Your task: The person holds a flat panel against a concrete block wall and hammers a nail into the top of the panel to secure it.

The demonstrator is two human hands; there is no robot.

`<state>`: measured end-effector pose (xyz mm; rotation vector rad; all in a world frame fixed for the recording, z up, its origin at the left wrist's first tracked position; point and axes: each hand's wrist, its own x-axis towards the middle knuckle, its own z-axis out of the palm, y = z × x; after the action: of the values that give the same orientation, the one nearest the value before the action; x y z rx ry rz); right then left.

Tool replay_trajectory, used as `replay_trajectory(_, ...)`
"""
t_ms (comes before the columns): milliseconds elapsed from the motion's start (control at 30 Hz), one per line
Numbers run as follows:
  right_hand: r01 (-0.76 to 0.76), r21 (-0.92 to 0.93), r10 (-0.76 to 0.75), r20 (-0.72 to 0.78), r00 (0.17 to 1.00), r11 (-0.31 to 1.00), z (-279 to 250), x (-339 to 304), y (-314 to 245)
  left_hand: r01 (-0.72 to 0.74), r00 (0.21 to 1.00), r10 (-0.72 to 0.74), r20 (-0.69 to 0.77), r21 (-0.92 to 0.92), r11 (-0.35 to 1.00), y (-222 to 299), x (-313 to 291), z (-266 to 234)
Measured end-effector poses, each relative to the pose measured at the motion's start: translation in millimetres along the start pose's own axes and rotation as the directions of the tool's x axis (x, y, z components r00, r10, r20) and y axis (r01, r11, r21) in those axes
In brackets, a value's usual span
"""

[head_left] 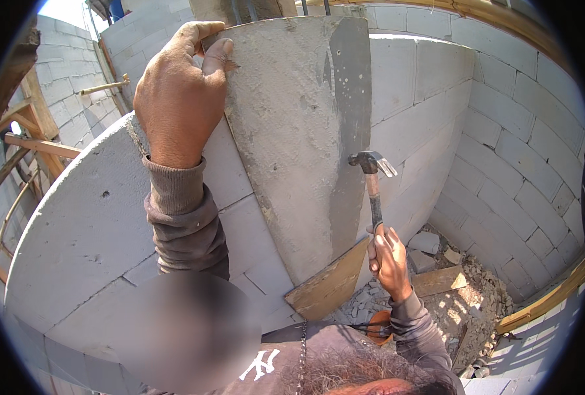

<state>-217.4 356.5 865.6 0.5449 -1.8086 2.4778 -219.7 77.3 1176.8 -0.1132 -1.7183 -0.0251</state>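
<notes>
My left hand [186,92] is closed at the upper left edge of a tall grey cement-stained board [292,125], thumb and index finger against its top corner. The other fingers are hidden behind the hand. The board stands upright against the block wall, with a darker smooth strip down its right side. My right hand [389,260], lower and to the right, is wrapped round the handle of a claw hammer [374,187]. The hammer's head points up, beside the board's right edge and apart from it. A brown wooden board [329,280] lies slanted at the foot of the grey board.
Pale block walls [516,145] rise on the right, and a curved-looking block wall [101,217] spreads at left. Rubble and broken blocks [470,289] cover the ground at lower right. Steel bars [327,8] stick up behind the board. Wooden scaffolding [42,146] stands at far left.
</notes>
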Motion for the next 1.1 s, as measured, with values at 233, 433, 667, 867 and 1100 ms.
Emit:
replay_trajectory(233, 0.590, -0.716, -0.678, 0.223, 0.700, 0.374, -28.6, 71.0, -196.6, 0.008, 0.999, -0.006, 0.053, -0.038, 0.999, 0.3, -3.6, -4.3)
replay_trajectory(433, 0.588, -0.803, -0.664, 0.389, 0.639, 0.096, -12.0, 129.2, -318.0, -0.023, 0.999, 0.024, 0.046, -0.027, 0.999, -3.2, 0.8, -4.6)
replay_trajectory(667, 0.637, -0.771, -0.355, 0.601, 0.716, -0.020, 25.1, 125.0, -351.8, -0.064, 0.998, 0.064, 0.023, 0.019, 0.998, -7.8, 0.0, -3.1)
replay_trajectory(867, 0.614, -0.788, -0.408, 0.576, 0.708, -0.046, 32.9, 145.5, -345.2, -0.056, 0.998, 0.056, 0.013, 0.040, 0.998, -7.5, -2.1, -1.5)
replay_trajectory(1100, 0.512, -0.853, -0.448, 0.422, 0.788, 0.097, 27.2, 147.4, -357.6, -0.094, 0.996, 0.094, -0.002, 0.043, 0.995, -7.9, -1.7, -4.5)
